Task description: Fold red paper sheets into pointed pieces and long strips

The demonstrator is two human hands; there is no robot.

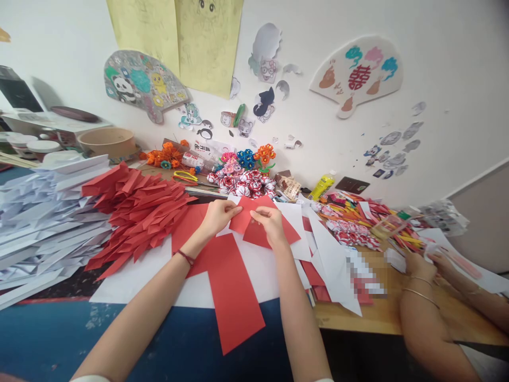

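Pinching folded red paper (254, 225) top edge: left hand (218, 215), right hand (270, 222); red strip pile (135, 212) close left.

My feed is bright and evenly lit, soft daylight with only faint shadows. I see strong wide-angle bending at the edges. The wall (437, 63) is slightly washed out. A pixelated patch (363, 273) masks part of the table (358, 318).

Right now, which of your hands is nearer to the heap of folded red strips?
Left. The left hand pinches the red paper piece just beside the heap of folded red strips; the right hand holds the same piece, farther away.
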